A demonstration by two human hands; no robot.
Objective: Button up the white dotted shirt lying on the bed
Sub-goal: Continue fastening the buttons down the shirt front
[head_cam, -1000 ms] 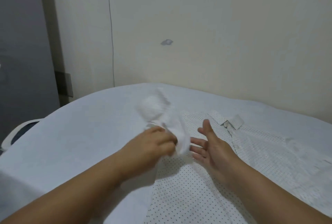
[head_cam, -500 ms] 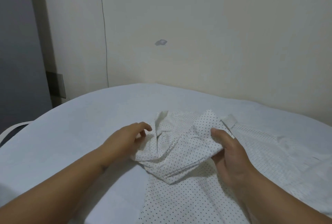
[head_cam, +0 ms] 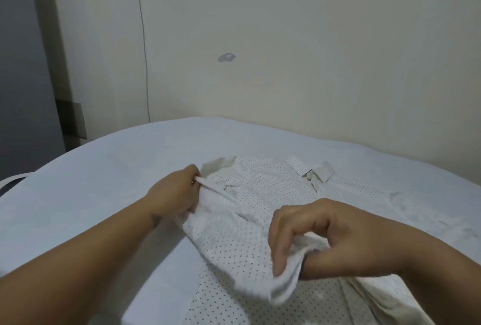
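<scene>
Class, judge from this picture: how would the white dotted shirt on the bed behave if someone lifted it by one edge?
The shirt would probably go floppy: it bunches and sags where the right hand grips it. It seems light, since the left hand pulls an edge taut with just a pinch. It would likely drag along the bed rather than roll.

White dark-dotted shirt (head_cam: 250, 194), pale blue bed (head_cam: 117, 168)
</scene>
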